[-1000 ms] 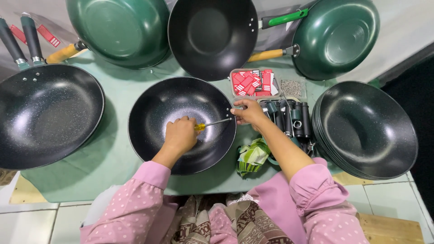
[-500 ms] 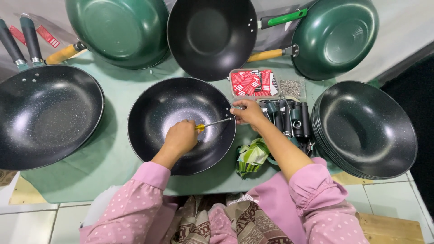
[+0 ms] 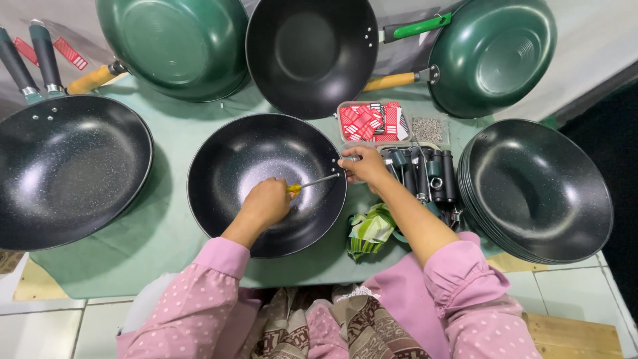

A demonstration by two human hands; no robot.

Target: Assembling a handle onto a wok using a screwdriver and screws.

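Observation:
A black speckled wok [image 3: 246,166] without a handle lies in the middle of the green mat. My left hand [image 3: 267,201] rests inside it, gripping a screwdriver [image 3: 312,182] with a yellow handle whose shaft points right at the wok's rim. My right hand [image 3: 362,164] pinches the rim at that spot, where two rivet holes show, holding a small dark part against the wall from outside.
A stack of black woks [image 3: 538,189] stands at the right. Another black wok [image 3: 66,169] with handles lies left. Green and black pans [image 3: 173,43] lean at the back. A tray of red tags [image 3: 369,123], screws [image 3: 428,129], dark handles [image 3: 432,173] and green wrappers [image 3: 372,229] sit beside my right arm.

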